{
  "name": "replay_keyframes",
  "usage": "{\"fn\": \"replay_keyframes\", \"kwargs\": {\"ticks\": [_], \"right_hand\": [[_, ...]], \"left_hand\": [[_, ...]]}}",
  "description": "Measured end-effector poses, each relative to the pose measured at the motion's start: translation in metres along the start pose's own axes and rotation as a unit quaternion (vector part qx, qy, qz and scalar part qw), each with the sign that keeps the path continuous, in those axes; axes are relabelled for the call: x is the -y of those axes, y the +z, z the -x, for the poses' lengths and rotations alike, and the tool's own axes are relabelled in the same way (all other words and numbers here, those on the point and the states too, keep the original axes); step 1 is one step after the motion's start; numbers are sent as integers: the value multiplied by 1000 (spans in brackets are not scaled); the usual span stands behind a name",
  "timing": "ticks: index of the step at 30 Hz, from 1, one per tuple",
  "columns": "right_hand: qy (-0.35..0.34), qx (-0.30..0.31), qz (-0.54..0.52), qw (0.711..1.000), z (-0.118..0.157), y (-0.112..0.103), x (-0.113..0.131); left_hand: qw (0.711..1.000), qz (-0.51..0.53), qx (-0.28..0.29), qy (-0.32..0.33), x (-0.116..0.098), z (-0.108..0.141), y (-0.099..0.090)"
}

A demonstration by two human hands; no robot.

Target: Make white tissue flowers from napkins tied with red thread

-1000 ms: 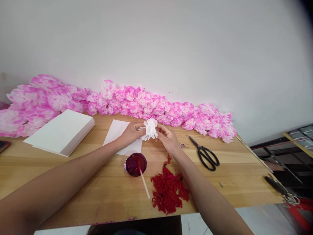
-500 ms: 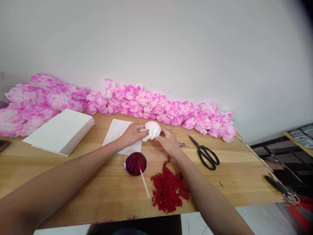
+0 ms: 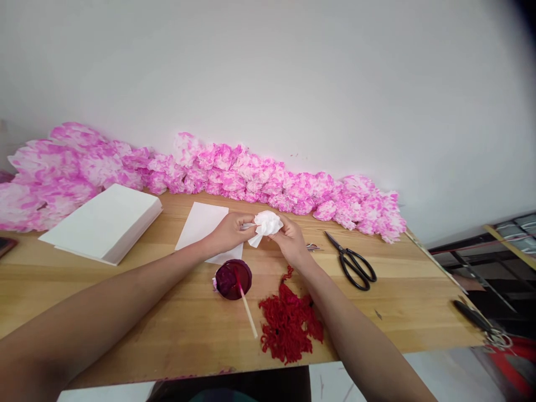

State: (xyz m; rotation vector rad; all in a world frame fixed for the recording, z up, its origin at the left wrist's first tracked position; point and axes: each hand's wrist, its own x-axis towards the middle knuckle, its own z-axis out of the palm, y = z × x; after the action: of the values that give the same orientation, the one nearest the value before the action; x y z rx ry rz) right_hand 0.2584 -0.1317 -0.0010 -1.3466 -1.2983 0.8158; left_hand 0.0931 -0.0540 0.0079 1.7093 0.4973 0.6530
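Observation:
A bunched white paper flower (image 3: 268, 223) is held up between my hands above the table. My left hand (image 3: 233, 230) pinches its left side, where a loose fold of paper hangs down. On the other side my right hand (image 3: 290, 239) grips it between thumb and fingers. White sheets of paper (image 3: 201, 222) lie partly behind my left hand. Nearer to me sits a bowl of dark red-purple dye (image 3: 228, 282), with a pale stick (image 3: 248, 312) leaning out of it. Red yarn (image 3: 288, 326) lies in a heap by my right forearm.
Pink-and-white paper flowers (image 3: 234, 170) line the wall behind. A thick stack of white paper (image 3: 106, 220) lies at left. Black scissors (image 3: 354, 265) rest right of my hands, small metal scissors (image 3: 312, 247) beside them. Black-handled snips (image 3: 477, 319) lie at the table's right edge.
The white paper flower has turned and shifted slightly right in my fingers, and a loose flap now shows below it. Both hands keep their hold.

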Motion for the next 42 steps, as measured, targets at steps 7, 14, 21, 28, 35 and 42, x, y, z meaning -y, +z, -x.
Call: {"fn": "replay_keyframes", "kwargs": {"ticks": [7,14,21,28,35,42], "right_hand": [[25,-21,-97,995,-1,6,10],[28,-24,-86,996,-1,4,11],[18,-10,-63,998,-2,5,7],[11,13,-36,999,-2,3,4],[-8,-17,56,998,2,10,8],[-13,-69,81,994,-1,7,8]], "left_hand": [[999,-1,-50,22,-3,0,-8],[999,50,-18,9,-3,0,-10],[998,56,-19,-12,-1,-1,-6],[996,60,-70,-8,1,-4,-5],[992,-8,-125,13,-1,-2,-1],[988,-83,-127,15,-7,0,1]]}}
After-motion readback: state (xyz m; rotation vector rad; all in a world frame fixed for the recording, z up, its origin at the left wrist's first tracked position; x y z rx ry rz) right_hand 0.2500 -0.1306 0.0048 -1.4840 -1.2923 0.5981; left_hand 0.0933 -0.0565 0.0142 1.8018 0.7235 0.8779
